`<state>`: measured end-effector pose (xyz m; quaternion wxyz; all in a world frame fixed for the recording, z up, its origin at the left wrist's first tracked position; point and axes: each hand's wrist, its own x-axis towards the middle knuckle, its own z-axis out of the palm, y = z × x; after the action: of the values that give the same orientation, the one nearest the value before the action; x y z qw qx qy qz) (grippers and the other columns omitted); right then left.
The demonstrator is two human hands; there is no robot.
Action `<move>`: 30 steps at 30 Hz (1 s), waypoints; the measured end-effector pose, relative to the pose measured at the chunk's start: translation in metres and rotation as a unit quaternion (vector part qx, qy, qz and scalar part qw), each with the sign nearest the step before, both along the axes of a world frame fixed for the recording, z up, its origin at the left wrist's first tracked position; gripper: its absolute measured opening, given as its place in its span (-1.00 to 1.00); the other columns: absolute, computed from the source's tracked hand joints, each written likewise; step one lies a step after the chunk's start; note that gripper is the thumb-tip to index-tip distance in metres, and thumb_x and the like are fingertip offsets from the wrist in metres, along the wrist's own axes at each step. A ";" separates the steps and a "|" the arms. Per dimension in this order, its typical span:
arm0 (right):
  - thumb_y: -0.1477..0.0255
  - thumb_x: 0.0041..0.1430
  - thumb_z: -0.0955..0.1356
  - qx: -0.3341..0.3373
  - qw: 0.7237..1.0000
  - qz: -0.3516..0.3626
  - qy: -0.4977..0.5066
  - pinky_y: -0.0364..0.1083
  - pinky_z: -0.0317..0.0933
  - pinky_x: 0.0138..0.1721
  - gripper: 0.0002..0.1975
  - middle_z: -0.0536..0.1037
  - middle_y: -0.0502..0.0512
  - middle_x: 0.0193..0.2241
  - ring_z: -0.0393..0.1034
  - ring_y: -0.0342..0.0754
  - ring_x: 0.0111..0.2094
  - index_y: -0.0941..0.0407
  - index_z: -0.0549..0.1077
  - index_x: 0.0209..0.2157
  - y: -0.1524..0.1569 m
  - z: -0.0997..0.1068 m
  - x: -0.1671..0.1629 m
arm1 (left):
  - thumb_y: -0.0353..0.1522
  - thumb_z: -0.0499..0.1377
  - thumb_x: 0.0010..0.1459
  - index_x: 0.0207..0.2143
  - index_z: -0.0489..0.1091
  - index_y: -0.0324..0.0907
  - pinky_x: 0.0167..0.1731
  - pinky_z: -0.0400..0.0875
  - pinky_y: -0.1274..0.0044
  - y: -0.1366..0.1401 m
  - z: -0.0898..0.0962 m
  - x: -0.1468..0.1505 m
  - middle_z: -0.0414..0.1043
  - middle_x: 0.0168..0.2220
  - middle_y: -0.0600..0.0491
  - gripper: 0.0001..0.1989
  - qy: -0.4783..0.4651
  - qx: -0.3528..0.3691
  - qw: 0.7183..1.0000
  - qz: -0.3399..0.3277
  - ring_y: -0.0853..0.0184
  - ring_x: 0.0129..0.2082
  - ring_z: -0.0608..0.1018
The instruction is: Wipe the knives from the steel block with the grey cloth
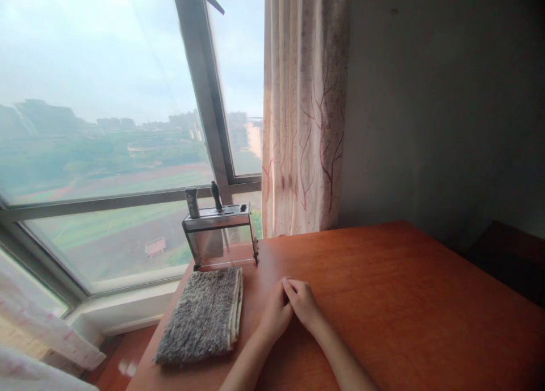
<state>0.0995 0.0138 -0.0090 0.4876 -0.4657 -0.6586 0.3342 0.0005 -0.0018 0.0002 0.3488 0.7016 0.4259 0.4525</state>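
My left hand point(276, 310) and my right hand point(301, 301) rest together over the wooden table point(383, 300), touching at the fingers. Both are closed, with the right fingers lapped against the left ones, and no object shows in either. Left of them lies a folded, shaggy grey cloth point(202, 317) with pale edges, apart from my hands. Behind the cloth stands a metal-framed knife rack point(221, 212) with clear sides. A knife with a black handle point(216, 195) and another thicker dark handle point(192, 201) stick up from its top.
A large window point(106, 152) fills the left side, with a sill point(123, 306) below it. A patterned curtain point(304, 107) hangs behind the table's far edge. Another curtain point(38, 328) is at lower left. A dark wall point(426, 107) stands at the right.
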 end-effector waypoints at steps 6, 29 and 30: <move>0.18 0.28 0.11 0.006 0.999 -0.002 -0.032 -0.16 -0.06 -0.54 -0.49 0.28 -0.05 -0.69 0.16 -0.13 -0.60 0.12 0.28 -0.67 -0.002 0.005 0.005 | -0.56 0.00 -0.01 -0.19 0.36 -0.21 -0.16 0.38 0.37 -0.008 0.021 -0.012 0.47 -0.19 -0.11 -0.68 0.167 0.045 0.985 0.000 0.19 -0.20 0.49; 0.28 0.23 0.21 -0.015 0.999 -0.025 -0.041 -0.18 0.15 -0.51 -0.59 0.48 0.01 -0.68 0.36 -0.10 -0.60 0.13 0.48 -0.59 0.000 0.010 0.012 | -0.15 -0.14 0.19 0.13 0.23 -0.37 0.16 0.09 0.27 -0.014 0.021 -0.181 0.20 0.19 -0.28 -0.39 0.534 -0.013 0.807 0.250 0.02 0.20 0.26; 0.29 0.22 0.22 -0.012 0.999 -0.029 -0.035 -0.17 0.17 -0.48 -0.62 0.50 0.03 -0.64 0.39 -0.08 -0.56 0.13 0.49 -0.56 0.000 0.010 0.013 | -0.17 -0.16 0.20 0.15 0.20 -0.40 0.14 0.12 0.27 -0.016 0.025 -0.168 0.16 0.21 -0.31 -0.38 0.533 -0.026 0.809 0.246 0.00 0.19 0.26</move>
<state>0.1122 0.0142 0.0014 0.4681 -0.5020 -0.6575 0.3107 -0.1673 -0.0180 0.0251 -0.0371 0.6950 0.7149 0.0671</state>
